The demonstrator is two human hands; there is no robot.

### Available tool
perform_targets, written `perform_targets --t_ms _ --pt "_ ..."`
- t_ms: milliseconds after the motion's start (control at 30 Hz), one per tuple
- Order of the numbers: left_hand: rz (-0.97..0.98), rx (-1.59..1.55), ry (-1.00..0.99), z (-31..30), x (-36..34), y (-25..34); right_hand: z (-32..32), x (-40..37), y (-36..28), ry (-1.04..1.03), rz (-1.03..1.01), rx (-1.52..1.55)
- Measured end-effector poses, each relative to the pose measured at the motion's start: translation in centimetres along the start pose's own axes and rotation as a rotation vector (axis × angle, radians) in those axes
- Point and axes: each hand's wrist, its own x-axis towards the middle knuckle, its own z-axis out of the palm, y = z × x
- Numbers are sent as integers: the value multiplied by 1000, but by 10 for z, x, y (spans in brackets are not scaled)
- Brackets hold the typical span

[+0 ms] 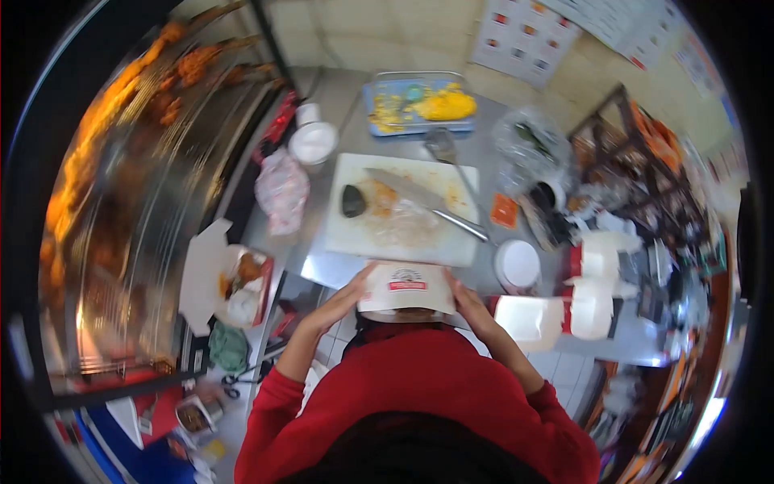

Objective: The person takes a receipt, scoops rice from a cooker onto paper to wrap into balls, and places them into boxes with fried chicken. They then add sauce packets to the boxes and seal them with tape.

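Between my two hands is a white cardboard takeaway box with a red printed logo, close to my chest at the counter's front edge. My left hand presses on its left side and my right hand on its right side. Just beyond the box lies a white cutting board with brown stains. A large knife rests slantwise across it, handle toward the right. On the board are also a dark rounded object and what looks like clear plastic.
A blue-rimmed tray with yellow food stands at the back, a spatula before it. Right are a white round tub and open takeaway boxes. Left, an open box holds food beside a glass display case.
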Motion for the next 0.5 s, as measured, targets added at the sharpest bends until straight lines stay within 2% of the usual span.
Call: perform_targets --t_ms 33,67,133,167,200,233,300,400,433,500 --pt "-35 37 11 3 -2 10 6 3 0 58 -51 -58" --pt "-40 11 56 6 -1 14 8 1 -1 77 -25 26" --pt "69 85 80 3 -1 9 6 6 3 124 -23 -31" --pt "86 226 60 2 -4 6 13 4 -7 123 -22 -174" --pt "98 368 30 2 -5 4 20 3 -10 159 -28 -422" --pt "133 519 93 7 -4 -8 27 3 -13 200 -26 -669" --pt "192 816 208 23 -6 -27 46 4 -13 351 -41 -1381" --pt "159 896 177 18 -7 -13 54 5 -25 457 -437 -1102" --pt "222 657 208 19 -7 -13 58 7 -33 431 -522 -1102" --pt "233 353 222 24 7 -31 57 14 -33 227 -484 -1319"
